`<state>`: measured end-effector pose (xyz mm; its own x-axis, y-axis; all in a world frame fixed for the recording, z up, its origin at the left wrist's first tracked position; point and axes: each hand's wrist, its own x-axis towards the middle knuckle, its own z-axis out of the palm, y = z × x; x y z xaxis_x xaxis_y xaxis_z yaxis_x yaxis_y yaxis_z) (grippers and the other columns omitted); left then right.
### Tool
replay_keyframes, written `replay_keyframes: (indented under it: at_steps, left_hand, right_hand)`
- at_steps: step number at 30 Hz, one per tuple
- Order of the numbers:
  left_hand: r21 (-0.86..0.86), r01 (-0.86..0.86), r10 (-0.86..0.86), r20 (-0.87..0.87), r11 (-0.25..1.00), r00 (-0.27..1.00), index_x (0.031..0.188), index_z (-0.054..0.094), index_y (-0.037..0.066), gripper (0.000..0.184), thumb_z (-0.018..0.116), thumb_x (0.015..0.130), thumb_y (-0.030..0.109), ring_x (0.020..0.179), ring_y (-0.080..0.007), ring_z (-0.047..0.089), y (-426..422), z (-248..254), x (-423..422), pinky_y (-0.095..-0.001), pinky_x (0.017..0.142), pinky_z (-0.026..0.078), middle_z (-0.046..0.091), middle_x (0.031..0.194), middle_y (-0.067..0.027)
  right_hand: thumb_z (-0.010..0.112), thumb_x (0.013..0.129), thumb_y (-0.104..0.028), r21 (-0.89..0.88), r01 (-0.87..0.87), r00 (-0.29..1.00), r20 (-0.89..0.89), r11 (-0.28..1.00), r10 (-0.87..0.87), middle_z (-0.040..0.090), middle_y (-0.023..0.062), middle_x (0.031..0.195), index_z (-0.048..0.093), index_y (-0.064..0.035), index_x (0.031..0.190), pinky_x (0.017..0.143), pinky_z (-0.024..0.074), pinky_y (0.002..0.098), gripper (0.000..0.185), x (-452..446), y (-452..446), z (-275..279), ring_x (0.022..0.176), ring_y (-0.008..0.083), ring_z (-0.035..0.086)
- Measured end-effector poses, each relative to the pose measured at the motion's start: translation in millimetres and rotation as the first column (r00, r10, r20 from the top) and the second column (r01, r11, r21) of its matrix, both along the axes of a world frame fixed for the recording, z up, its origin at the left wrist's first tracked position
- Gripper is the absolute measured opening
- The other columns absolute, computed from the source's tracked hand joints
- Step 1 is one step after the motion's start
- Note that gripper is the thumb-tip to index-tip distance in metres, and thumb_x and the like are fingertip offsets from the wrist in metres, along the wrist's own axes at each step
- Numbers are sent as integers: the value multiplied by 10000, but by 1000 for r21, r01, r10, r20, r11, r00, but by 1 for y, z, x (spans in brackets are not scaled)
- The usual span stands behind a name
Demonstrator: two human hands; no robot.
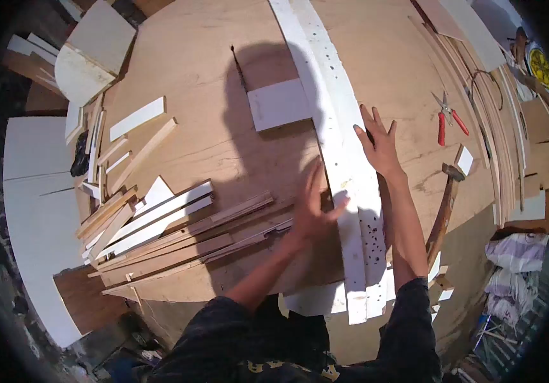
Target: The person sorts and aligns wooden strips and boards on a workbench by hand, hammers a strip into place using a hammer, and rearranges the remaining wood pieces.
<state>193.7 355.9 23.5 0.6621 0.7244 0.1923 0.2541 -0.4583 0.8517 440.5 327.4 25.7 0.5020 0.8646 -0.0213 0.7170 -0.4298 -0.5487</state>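
Observation:
Two long white strips lie lengthwise in front of me, side by side or partly overlapping; I cannot tell which. The left strip (316, 96) is plain, and the right strip (371, 236) is dotted with dark spots or holes. My left hand (316, 203) is at the left strip's outer edge, fingers stretched and apart, thumb over its top. Against the right strip's outer edge rests my right hand (382, 147), its fingers spread and pointing away from me. A white rectangular piece (281, 105) lies beside the left strip, in my head's shadow.
Red-handled snips (448, 119) and a wooden-handled hammer (442, 220) lie on the wooden table (191, 38) to the right. Several thin wood strips (204, 233) are piled at left, with white offcuts (137, 118) beyond. Long strips (488, 140) line the right edge.

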Motion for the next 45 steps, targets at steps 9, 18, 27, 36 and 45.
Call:
replay_keyframes:
  at_steps: [9, 18, 27, 36, 45]
  left_hand:
    - [0, -356, 356, -44, 934, 934, 1567, 348, -5, 875, 783, 853, 257, 1380, -437, 450, 122, -27, -16, -484, 1156, 372, 443, 1493, -290]
    - [-62, -414, 415, 7, 908, 910, 1375, 638, 47, 539, 787, 861, 106, 1177, -355, 583, 131, -14, -11, -429, 973, 504, 554, 1362, -216]
    - [-65, -466, 469, 52, 883, 882, 1222, 717, 51, 407, 827, 831, 80, 965, -271, 692, 139, -15, -4, -376, 808, 549, 658, 1092, -157]
    - [-2, -415, 412, 115, 910, 904, 1049, 667, -14, 268, 801, 821, 31, 875, -320, 651, 152, -28, -8, -416, 758, 536, 609, 1030, -167]
    - [22, -423, 415, 157, 906, 896, 985, 651, -10, 262, 837, 816, 66, 825, -306, 672, 152, -31, -2, -414, 715, 536, 602, 991, -159]
  right_hand:
    - [867, 679, -518, -70, 118, 985, 132, 991, -108, 149, 427, 1567, 258, -166, 1626, 1094, 232, 738, 1180, -84, 56, 34, 1455, 575, 194]
    - [874, 640, -384, 82, 81, 981, 172, 993, -94, 204, 399, 1528, 365, -162, 1590, 1104, 254, 663, 1101, -75, 53, 11, 1409, 532, 245]
    - [878, 624, -344, 151, 24, 974, 220, 988, -57, 266, 418, 1493, 399, -171, 1590, 1135, 259, 632, 1092, -69, 53, 10, 1375, 557, 302]
    - [875, 638, -359, 149, 34, 972, 226, 988, -68, 252, 424, 1512, 384, -175, 1595, 1141, 258, 636, 1091, -70, 52, 10, 1387, 564, 293]
    - [874, 642, -346, 47, 46, 972, 230, 998, -56, 227, 433, 1530, 356, -170, 1606, 1145, 247, 649, 1108, -70, 53, 15, 1403, 565, 283]
